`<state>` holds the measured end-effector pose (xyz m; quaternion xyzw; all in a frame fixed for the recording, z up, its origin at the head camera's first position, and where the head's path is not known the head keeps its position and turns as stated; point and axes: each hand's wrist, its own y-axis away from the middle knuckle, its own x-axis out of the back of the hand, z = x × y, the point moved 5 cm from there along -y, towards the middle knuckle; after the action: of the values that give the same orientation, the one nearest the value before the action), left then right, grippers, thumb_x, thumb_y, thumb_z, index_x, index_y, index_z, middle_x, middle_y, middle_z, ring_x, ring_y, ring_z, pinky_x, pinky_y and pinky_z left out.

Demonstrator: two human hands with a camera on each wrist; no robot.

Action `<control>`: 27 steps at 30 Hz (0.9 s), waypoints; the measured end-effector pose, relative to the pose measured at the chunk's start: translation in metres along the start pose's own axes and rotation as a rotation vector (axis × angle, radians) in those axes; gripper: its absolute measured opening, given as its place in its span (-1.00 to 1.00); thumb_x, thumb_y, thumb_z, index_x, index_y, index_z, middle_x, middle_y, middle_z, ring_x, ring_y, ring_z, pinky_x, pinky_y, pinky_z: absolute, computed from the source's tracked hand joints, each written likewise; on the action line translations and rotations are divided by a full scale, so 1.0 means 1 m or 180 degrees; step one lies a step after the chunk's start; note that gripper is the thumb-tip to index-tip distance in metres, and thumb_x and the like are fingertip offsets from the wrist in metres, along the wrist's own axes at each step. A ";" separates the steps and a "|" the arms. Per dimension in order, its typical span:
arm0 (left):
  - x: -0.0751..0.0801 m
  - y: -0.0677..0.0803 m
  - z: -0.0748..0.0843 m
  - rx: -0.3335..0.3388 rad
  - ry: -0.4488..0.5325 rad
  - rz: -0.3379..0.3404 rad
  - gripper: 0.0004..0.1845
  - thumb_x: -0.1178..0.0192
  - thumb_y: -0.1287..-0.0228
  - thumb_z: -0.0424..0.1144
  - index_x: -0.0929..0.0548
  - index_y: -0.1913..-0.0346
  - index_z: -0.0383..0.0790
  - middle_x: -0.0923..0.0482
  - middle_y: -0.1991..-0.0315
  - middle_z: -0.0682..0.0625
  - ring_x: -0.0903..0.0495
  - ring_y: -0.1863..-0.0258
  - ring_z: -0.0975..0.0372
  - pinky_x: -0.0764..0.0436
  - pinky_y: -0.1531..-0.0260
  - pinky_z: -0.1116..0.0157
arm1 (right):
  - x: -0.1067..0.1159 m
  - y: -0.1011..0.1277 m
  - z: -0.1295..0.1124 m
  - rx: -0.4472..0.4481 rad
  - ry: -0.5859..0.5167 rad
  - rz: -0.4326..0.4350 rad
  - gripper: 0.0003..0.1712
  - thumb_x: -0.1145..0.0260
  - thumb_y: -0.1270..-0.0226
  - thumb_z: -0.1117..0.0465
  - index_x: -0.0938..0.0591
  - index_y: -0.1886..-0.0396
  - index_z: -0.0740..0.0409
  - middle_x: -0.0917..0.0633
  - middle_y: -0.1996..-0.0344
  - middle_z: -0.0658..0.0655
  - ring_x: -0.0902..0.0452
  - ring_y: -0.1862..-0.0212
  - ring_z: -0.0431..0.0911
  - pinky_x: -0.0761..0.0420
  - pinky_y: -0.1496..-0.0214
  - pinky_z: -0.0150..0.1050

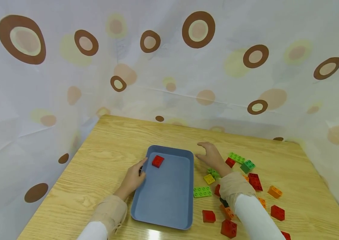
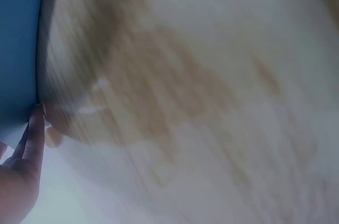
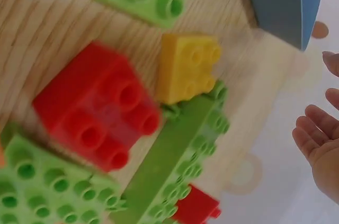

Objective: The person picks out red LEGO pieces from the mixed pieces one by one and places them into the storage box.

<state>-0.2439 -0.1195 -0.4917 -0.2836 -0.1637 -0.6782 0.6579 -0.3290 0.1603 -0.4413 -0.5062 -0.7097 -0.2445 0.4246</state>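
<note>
My left hand point(image 1: 133, 178) is at the left rim of a blue-grey tray point(image 1: 189, 213). Its index finger and thumb reach the rim, and in the left wrist view the straight fingers point(image 2: 34, 139) meet the tray's wall point(image 2: 18, 38). One red toy brick point(image 1: 157, 161) lies inside the tray, towards its far left corner. Off the tray's right side, my right hand point(image 1: 213, 156) holds nothing, its thumb and fingers spread apart. Near its wrist are a yellow brick point(image 1: 209, 179) and long light-green bricks point(image 1: 202, 192).
Several red, orange and green bricks lie scattered right of the tray, among them a dark green brick point(image 1: 247, 166), an orange brick point(image 1: 275, 192) and a red brick point(image 1: 277, 212). A spotted curtain point(image 1: 163, 83) hangs behind the wooden table point(image 1: 109, 146).
</note>
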 end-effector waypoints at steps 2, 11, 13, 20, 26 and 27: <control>0.000 0.000 -0.001 0.0020 0.0002 -0.0009 -0.37 -0.02 -0.01 -0.54 -0.36 -0.28 -0.37 -0.56 0.01 -0.31 -0.47 0.39 0.19 -0.46 0.42 0.36 | 0.004 0.004 0.007 -0.0025 0.0035 0.0011 -0.42 -0.27 -0.18 0.26 -0.42 -0.19 0.42 -0.45 -0.15 0.44 -0.31 -0.22 0.31 -0.34 -0.20 0.17; -0.001 0.000 0.000 0.0018 -0.0013 -0.0019 -0.37 -0.02 -0.01 -0.54 -0.36 -0.28 -0.38 -0.58 0.05 -0.30 -0.46 0.43 0.21 -0.45 0.45 0.38 | 0.022 0.026 0.038 -0.0177 0.0081 0.0008 -0.44 -0.21 -0.23 0.30 -0.38 -0.20 0.48 -0.40 -0.16 0.52 -0.25 -0.21 0.37 -0.33 -0.16 0.24; -0.001 0.000 0.000 0.0022 -0.0008 -0.0021 -0.36 -0.02 -0.01 -0.54 -0.35 -0.28 -0.38 -0.57 0.04 -0.31 -0.47 0.42 0.22 -0.46 0.44 0.38 | 0.026 0.030 0.045 -0.0235 0.0047 0.0018 -0.44 -0.20 -0.24 0.30 -0.36 -0.20 0.48 -0.38 -0.17 0.53 -0.23 -0.22 0.38 -0.32 -0.17 0.25; 0.001 0.000 0.001 -0.0048 -0.0025 0.0026 -0.38 -0.02 0.00 -0.54 -0.37 -0.26 -0.40 -0.56 0.02 -0.30 -0.42 0.48 0.25 -0.44 0.47 0.40 | 0.034 0.040 0.065 -0.0377 0.0094 0.0003 -0.44 -0.18 -0.27 0.27 -0.35 -0.22 0.47 -0.36 -0.17 0.53 -0.22 -0.22 0.39 -0.32 -0.15 0.26; 0.000 0.000 0.001 0.0044 -0.0020 0.0003 -0.37 -0.02 -0.02 -0.54 -0.35 -0.28 -0.37 -0.58 0.04 -0.30 -0.45 0.44 0.23 -0.45 0.45 0.38 | 0.040 0.048 0.074 -0.0382 0.0269 0.0102 -0.45 -0.20 -0.25 0.27 -0.39 -0.18 0.49 -0.42 -0.12 0.53 -0.30 -0.16 0.38 -0.36 -0.13 0.24; 0.000 0.000 0.000 0.0072 -0.0010 -0.0006 -0.37 -0.02 -0.03 -0.54 -0.35 -0.29 -0.36 -0.58 0.05 -0.30 -0.46 0.43 0.22 -0.46 0.45 0.38 | 0.040 0.049 0.075 -0.0384 0.0285 0.0108 -0.46 -0.20 -0.25 0.27 -0.40 -0.17 0.49 -0.43 -0.11 0.53 -0.30 -0.16 0.38 -0.37 -0.12 0.23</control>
<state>-0.2437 -0.1190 -0.4917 -0.2770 -0.1727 -0.6765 0.6601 -0.3150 0.2573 -0.4504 -0.5314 -0.6653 -0.3020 0.4287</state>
